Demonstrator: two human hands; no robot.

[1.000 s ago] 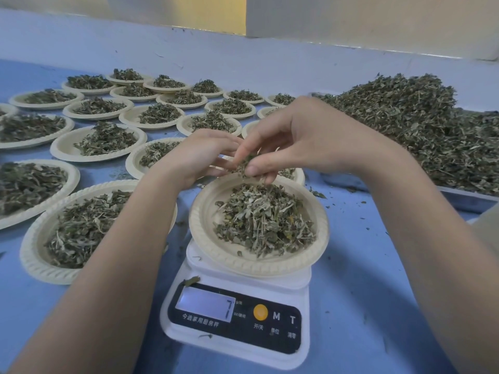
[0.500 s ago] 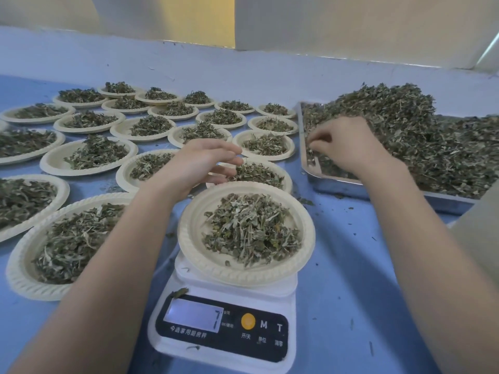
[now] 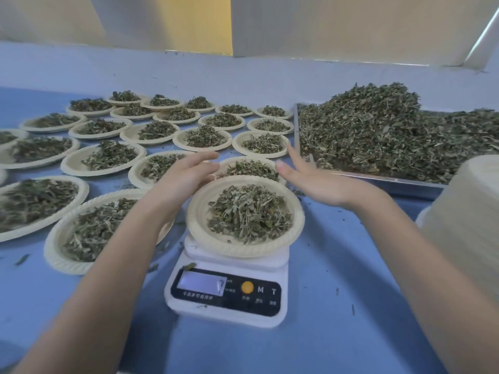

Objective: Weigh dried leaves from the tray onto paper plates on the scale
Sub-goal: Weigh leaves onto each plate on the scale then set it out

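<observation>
We stand at a blue counter that runs back to a pale wall, with cream and yellow panels above it. On the right of it lies a metal tray heaped with dried leaves, and at the far right edge a stack of empty paper plates rises close to us. Spread over the left and back of the counter are many filled plates, each carrying its own small mound, near one another in loose rows.

In front of us sits the white scale, and on its platform rests the plate being weighed, leaves piled in its middle. The display shows a 7, a little blurred.

Our left hand and right hand hover on either side of the plate's far rim, the grip of each apart, fingers straight and holding nothing; whether the left touches the rim we cannot tell.

We judge this portion weighed and ready to come off. To do it well, we should take the rim from both sides, lift level so no leaves spill, and set it in a free gap among the filled plates. Loose leaf bits already dot the counter, so a gentle lift matters.
</observation>
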